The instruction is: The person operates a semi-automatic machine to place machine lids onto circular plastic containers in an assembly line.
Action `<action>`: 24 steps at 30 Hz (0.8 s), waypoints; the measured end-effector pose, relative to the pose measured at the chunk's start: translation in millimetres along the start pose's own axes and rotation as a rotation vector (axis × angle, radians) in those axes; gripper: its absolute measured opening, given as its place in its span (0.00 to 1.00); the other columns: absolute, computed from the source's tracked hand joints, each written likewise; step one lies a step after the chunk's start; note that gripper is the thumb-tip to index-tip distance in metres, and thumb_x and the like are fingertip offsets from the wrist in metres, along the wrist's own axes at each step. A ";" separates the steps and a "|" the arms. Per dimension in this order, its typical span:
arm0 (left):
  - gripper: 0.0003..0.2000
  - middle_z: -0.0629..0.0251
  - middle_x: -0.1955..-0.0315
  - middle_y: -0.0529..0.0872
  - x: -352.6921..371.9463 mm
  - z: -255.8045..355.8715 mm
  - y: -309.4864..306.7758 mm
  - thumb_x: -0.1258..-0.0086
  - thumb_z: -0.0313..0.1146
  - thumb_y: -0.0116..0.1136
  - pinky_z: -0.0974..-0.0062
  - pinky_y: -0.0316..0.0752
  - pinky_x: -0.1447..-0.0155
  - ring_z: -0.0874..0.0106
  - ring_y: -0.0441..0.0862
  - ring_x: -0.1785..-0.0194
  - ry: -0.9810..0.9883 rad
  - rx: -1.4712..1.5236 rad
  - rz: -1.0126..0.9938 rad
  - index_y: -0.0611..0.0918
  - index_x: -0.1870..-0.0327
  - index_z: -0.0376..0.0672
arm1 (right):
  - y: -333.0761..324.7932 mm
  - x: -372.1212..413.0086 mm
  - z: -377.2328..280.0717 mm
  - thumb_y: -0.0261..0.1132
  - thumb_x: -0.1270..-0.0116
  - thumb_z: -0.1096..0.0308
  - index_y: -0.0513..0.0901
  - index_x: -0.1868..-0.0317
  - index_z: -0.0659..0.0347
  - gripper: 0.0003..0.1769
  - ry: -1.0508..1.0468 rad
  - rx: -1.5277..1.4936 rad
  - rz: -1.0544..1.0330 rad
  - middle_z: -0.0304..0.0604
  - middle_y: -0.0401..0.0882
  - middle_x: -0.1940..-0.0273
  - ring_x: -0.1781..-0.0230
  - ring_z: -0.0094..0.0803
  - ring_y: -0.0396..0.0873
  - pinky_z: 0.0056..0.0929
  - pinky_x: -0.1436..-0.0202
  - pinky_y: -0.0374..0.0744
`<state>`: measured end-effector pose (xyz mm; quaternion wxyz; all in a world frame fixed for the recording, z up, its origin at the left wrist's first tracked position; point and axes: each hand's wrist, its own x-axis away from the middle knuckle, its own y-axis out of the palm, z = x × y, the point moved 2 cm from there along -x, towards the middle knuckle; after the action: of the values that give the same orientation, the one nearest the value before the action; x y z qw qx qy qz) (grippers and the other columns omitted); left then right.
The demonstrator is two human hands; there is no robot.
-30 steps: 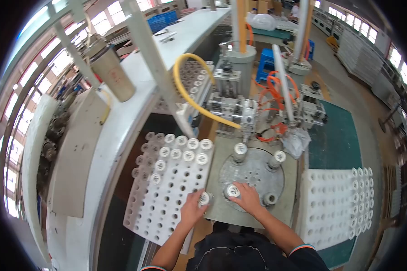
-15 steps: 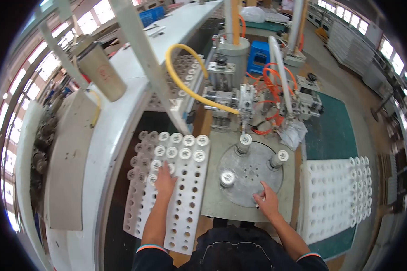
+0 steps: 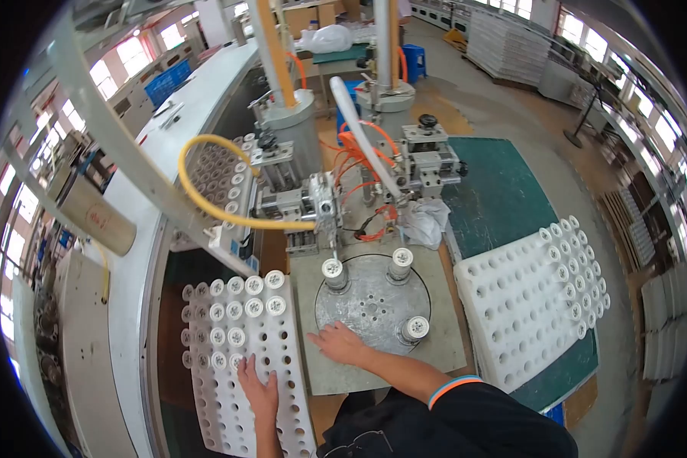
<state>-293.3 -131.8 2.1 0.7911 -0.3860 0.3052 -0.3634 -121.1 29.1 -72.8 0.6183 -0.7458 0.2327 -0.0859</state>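
Note:
My left hand (image 3: pixel 259 388) reaches over the white perforated tray (image 3: pixel 296 397) on the left, its fingers apart. The fingertips are right beside a white round-topped cylinder (image 3: pixel 237 360) at the near end of the group standing in that tray. My right hand (image 3: pixel 342 345) hangs over the near left edge of the grey metal turntable (image 3: pixel 372 330), fingers stretched out to the left. On the turntable, cylinders stand upright in holders: one (image 3: pixel 333 269) at the far left, one (image 3: pixel 402 258) at the far right, one (image 3: pixel 416 327) at the near right. My right hand hides the disc's near left edge.
A metal nozzle unit (image 3: pixel 324 202) with a yellow hose (image 3: pixel 187 179) stands above the far left cylinder. Orange tubes (image 3: pixel 349 156) and a plastic bag (image 3: pixel 424 221) lie behind the turntable. Another white tray (image 3: pixel 504 320) with several cylinders rests on a green mat (image 3: pixel 488 183) at right.
The view has shifted. My right hand has moved from the near right of the turntable to its near left. The cylinders' places around the disc differ. My left hand stays at the left tray.

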 end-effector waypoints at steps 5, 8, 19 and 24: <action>0.18 0.58 0.51 0.78 -19.0 91.3 22.0 0.42 0.23 0.59 0.72 0.74 0.52 0.66 0.78 0.50 0.111 0.383 -0.100 0.78 0.48 0.39 | -45.2 22.4 1.3 0.64 0.42 0.49 0.65 0.34 0.50 0.36 -0.063 -0.195 0.186 0.41 0.72 0.51 0.45 0.35 0.69 0.43 0.41 0.62; 0.17 0.57 0.57 0.81 -23.8 131.0 64.6 0.40 0.25 0.60 0.73 0.77 0.56 0.66 0.81 0.56 0.105 0.559 -0.270 0.78 0.48 0.39 | -67.8 73.9 21.1 0.65 0.43 0.56 0.70 0.38 0.51 0.31 0.140 -0.301 0.301 0.43 0.71 0.47 0.42 0.38 0.67 0.44 0.37 0.59; 0.21 0.53 0.60 0.78 7.1 264.6 204.7 0.52 0.33 0.67 0.59 0.74 0.51 0.53 0.76 0.53 0.712 0.046 -0.851 0.78 0.54 0.41 | -237.8 471.8 154.5 0.68 0.44 0.59 0.80 0.50 0.56 0.21 1.401 0.578 0.758 0.41 0.79 0.58 0.53 0.40 0.73 0.43 0.49 0.67; 0.15 0.53 0.61 0.78 13.0 272.3 171.5 0.50 0.33 0.64 0.59 0.73 0.53 0.55 0.77 0.56 0.659 0.071 -0.854 0.78 0.61 0.41 | -227.7 525.4 169.0 0.65 0.42 0.48 0.77 0.45 0.58 0.29 1.405 0.629 0.505 0.44 0.77 0.55 0.51 0.41 0.71 0.44 0.50 0.67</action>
<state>-20.2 38.7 -2.8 0.4480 -0.3144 0.3407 -0.7645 464.8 -31.1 25.1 0.5094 -0.2338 0.6931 -0.4533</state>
